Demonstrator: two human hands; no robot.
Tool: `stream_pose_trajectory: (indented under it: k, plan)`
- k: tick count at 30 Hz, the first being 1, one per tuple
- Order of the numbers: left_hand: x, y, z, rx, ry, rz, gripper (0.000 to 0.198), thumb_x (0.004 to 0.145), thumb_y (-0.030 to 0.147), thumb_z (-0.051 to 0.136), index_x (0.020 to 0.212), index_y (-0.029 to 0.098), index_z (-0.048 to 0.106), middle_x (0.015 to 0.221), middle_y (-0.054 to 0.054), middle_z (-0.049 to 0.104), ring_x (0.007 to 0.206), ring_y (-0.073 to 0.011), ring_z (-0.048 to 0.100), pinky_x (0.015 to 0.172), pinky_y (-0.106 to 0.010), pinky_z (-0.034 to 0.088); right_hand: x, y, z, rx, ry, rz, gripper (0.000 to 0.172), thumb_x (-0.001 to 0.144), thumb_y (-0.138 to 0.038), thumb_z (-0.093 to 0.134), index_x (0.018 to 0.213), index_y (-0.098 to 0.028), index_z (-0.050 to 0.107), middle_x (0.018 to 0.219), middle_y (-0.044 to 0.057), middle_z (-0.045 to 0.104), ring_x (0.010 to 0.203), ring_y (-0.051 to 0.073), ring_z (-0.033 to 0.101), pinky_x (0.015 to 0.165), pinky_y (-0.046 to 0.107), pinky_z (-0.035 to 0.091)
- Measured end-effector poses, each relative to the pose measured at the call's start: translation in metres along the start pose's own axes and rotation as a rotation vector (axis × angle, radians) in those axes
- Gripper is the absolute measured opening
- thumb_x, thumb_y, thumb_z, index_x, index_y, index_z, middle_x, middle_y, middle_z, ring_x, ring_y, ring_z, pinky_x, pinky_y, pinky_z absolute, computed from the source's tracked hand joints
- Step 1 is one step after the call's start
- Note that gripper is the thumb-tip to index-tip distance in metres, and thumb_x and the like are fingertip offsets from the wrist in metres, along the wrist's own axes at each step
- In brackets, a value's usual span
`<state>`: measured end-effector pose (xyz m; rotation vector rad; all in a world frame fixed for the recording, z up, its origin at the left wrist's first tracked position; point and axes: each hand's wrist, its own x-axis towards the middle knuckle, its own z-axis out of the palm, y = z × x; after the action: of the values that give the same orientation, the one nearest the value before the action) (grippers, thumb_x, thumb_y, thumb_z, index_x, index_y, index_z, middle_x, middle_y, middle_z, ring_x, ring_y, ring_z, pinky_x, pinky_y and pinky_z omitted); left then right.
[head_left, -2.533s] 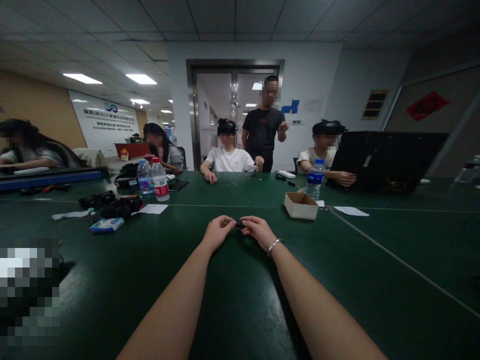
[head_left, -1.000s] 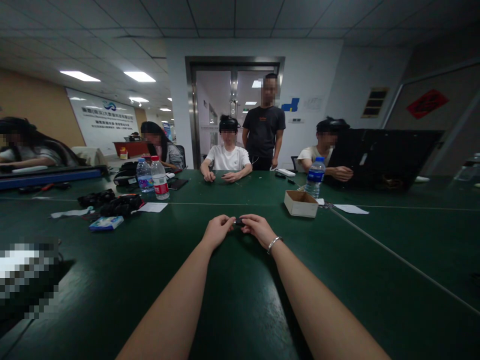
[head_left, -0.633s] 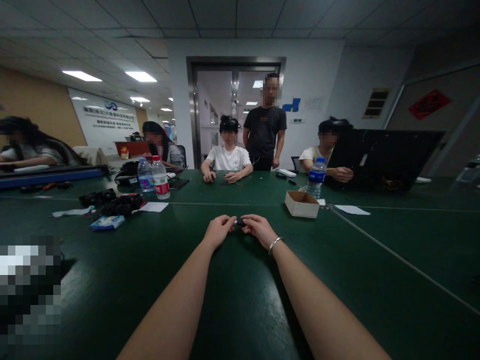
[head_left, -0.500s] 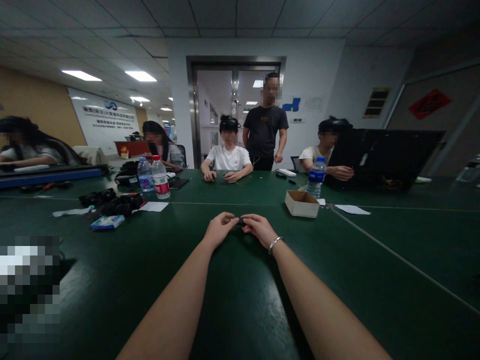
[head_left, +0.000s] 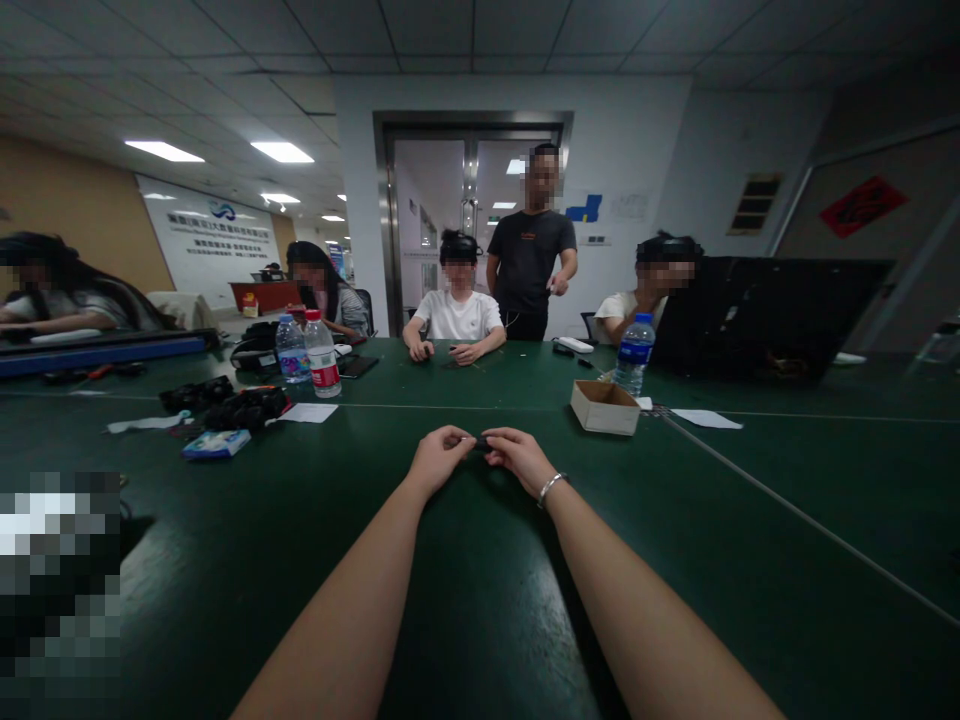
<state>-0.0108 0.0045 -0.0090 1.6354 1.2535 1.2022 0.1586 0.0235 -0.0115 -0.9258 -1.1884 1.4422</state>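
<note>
Both of my hands meet over the green table (head_left: 480, 560), around a small dark object (head_left: 481, 444). My left hand (head_left: 437, 462) pinches its left end between thumb and fingers. At its right end, my right hand (head_left: 519, 458) grips it the same way; a silver bracelet (head_left: 551, 488) circles that wrist. The object is too small and too covered by fingers for me to tell its kind. Beyond my right hand sits an open cardboard box (head_left: 604, 412).
A blue-capped bottle (head_left: 634, 355) stands behind the box. Two more bottles (head_left: 321, 360), black gear (head_left: 247, 407), a blue-white packet (head_left: 216, 444) and paper (head_left: 306, 413) lie left. Several people sit around the table; one person (head_left: 531, 260) stands. A large black panel (head_left: 772, 320) rises at right.
My hands keep the same grip and place. The standing person has raised a forearm, and the seated person at right has moved a hand from the black panel up toward the head.
</note>
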Motion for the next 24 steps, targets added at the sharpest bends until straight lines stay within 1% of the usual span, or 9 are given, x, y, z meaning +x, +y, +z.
stream_pose_trajectory:
  k: [3,10,14,17,20,22,24]
  plan:
    - [0.0006,-0.0005,0.0011,-0.008,-0.013,-0.029,0.033,0.073,0.044,0.059,0.086,0.014,0.062,0.076,-0.006,0.065,0.068,-0.0146,0.058,0.062,-0.025,0.044,-0.0006,-0.0003,0.0014,0.007,0.012,-0.001,0.01,0.074,-0.006,0.061,0.083,-0.008,0.066,0.068,0.005,0.064,0.051,0.008,0.059,0.049,0.015,0.051]
    - [0.0022,-0.0037,0.0013,0.042,-0.014,-0.009,0.039,0.074,0.053,0.054,0.079,0.015,0.062,0.072,-0.005,0.065,0.066,-0.0143,0.058,0.062,-0.024,0.043,-0.0025,-0.0015,0.0027,0.0,0.027,-0.002,0.011,0.075,-0.005,0.06,0.084,-0.008,0.065,0.07,0.006,0.065,0.051,0.008,0.059,0.05,0.015,0.051]
    - [0.0016,-0.0043,0.0014,0.034,-0.028,-0.002,0.041,0.075,0.054,0.052,0.082,0.016,0.063,0.073,-0.004,0.065,0.066,-0.0144,0.059,0.062,-0.024,0.044,-0.0017,-0.0017,0.0019,-0.009,0.03,0.003,0.011,0.076,-0.005,0.059,0.084,-0.009,0.065,0.068,0.006,0.064,0.051,0.008,0.059,0.049,0.015,0.051]
    - [-0.0002,-0.003,0.0012,0.015,-0.023,0.024,0.036,0.073,0.047,0.06,0.095,0.018,0.062,0.081,-0.004,0.065,0.071,-0.0144,0.06,0.066,-0.024,0.046,-0.0013,-0.0017,0.0018,-0.011,0.029,0.003,0.011,0.076,-0.005,0.059,0.084,-0.009,0.066,0.065,0.005,0.064,0.051,0.008,0.059,0.05,0.015,0.051]
    - [-0.0024,0.0002,0.0001,0.034,-0.003,0.084,0.038,0.069,0.034,0.067,0.104,0.022,0.06,0.091,-0.004,0.064,0.073,-0.0137,0.06,0.069,-0.024,0.047,-0.0014,-0.0017,0.0016,-0.002,0.015,-0.003,0.011,0.076,-0.005,0.059,0.084,-0.008,0.066,0.064,0.005,0.064,0.051,0.009,0.059,0.05,0.015,0.051]
    - [-0.0034,0.002,-0.001,0.041,-0.009,0.11,0.037,0.069,0.027,0.067,0.104,0.022,0.06,0.095,-0.004,0.063,0.073,-0.0133,0.06,0.07,-0.025,0.048,-0.0014,-0.0017,0.0012,0.003,0.012,-0.004,0.011,0.076,-0.005,0.06,0.084,-0.008,0.065,0.065,0.006,0.064,0.051,0.009,0.059,0.05,0.015,0.051]
    - [-0.0035,0.0022,-0.002,0.032,-0.02,0.125,0.032,0.07,0.025,0.065,0.102,0.021,0.061,0.098,-0.004,0.062,0.076,-0.0139,0.06,0.072,-0.026,0.048,-0.0013,-0.0019,0.0008,0.003,0.011,-0.002,0.01,0.076,-0.005,0.06,0.084,-0.008,0.065,0.066,0.006,0.065,0.052,0.009,0.06,0.05,0.015,0.051]
